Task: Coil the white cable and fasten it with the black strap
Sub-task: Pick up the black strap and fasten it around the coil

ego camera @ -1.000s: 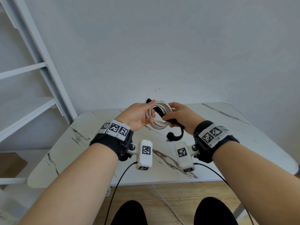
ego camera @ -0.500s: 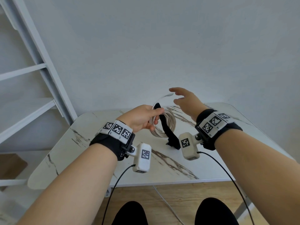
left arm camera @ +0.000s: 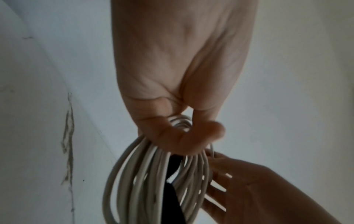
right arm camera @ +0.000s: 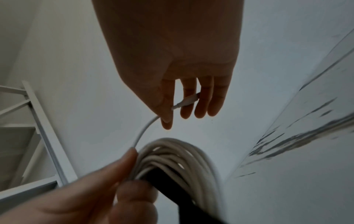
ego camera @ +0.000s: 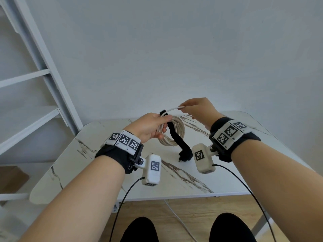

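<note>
A plain pale wall fills the background, and a white ladder-like frame point(ego camera: 43, 70) leans along it on my left. Below my arms is a white marble-patterned tabletop point(ego camera: 227, 175) with grey veins, and beyond its near edge a wooden floor.

I hold the white cable point(ego camera: 173, 131) above the tabletop, not resting on it. Most of it is already wound into a round bundle of many loops. My left hand point(ego camera: 148, 128) grips the top of that bundle, thumb and fingers point(left arm camera: 208, 131) curled round the gathered strands, which I judge keeps the loops from springing apart. The black strap point(ego camera: 178, 142) is caught in the same grip: its short end pokes up past my thumb, and its long end hangs down through the middle of the coil (its tip dangles near the tabletop, whether touching I cannot tell).

My right hand point(ego camera: 197, 109) is raised just beside and above the left. Its thumb and forefinger pinch the last free end of the cable, near the plug point(right arm camera: 188, 100), while the other fingers stay loosely extended. A short curved length of cable runs from that pinch back to my left thumb.

My guess is that this tail gets laid onto the coil, so that the strap can be wrapped round everything.
</note>
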